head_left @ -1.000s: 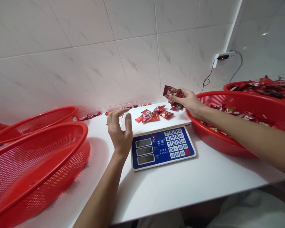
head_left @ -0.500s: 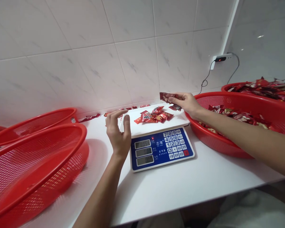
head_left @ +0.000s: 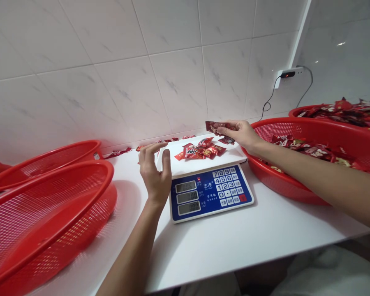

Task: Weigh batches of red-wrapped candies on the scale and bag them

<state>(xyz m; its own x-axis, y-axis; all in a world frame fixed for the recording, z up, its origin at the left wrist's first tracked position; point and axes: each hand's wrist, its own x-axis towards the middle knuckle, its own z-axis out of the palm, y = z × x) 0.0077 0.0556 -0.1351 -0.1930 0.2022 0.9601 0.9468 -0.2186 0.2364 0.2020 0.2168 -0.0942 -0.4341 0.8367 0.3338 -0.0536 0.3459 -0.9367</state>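
Observation:
My right hand (head_left: 239, 132) pinches a dark red snack packet (head_left: 214, 127) above the right end of the scale's white pan (head_left: 185, 167). Just under those fingers, another dark packet (head_left: 227, 140) shows, partly covered; whether it is held or lies on the pan I cannot tell. A small heap of red wrapped packets (head_left: 200, 149) rests on the middle of the pan. At the pan's left edge is my left hand (head_left: 156, 174), thumb and fingers apart, holding nothing. The digital scale (head_left: 211, 193) has a blue front with number keys and lit displays.
Right of the scale stands a red basket (head_left: 274, 179) of packets, with another full basket (head_left: 296, 114) behind it. Two red perforated baskets (head_left: 107, 176) stand at the left. Loose packets (head_left: 119, 152) lie along the tiled wall. A power strip (head_left: 288, 75) with a cable hangs there.
The held packet has shifted very slightly left. The top reading on the scale looks different. My left hand stays by the pan, and the heap looks unchanged.

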